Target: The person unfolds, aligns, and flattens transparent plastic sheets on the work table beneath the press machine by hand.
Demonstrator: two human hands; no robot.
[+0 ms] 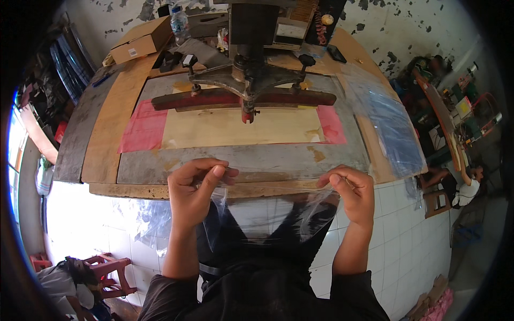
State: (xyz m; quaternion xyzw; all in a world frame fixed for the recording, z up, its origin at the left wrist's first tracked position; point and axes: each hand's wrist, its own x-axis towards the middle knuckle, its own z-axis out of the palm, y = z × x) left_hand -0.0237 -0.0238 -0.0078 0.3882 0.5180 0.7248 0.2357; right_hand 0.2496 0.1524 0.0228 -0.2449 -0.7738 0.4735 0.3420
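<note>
A clear plastic sheet or bag (316,211) is stretched between my two hands at the near edge of the worktable, hanging over my lap. My left hand (194,187) pinches one upper corner between thumb and fingers. The other upper corner is pinched by my right hand (354,193). Beyond my hands, a press with a long dark-and-red bar (214,100) stands over the table. Under that bar lies a pale yellow sheet (241,128), with pink strips (140,128) at both ends. Neither hand touches the press.
Stacked clear bluish plastic (396,134) lies on the table's right side. More clear plastic (147,219) hangs at the front left. A cardboard box (142,40) and a water bottle (179,24) stand at the back. A red stool (115,278) is lower left; a person (468,190) sits far right.
</note>
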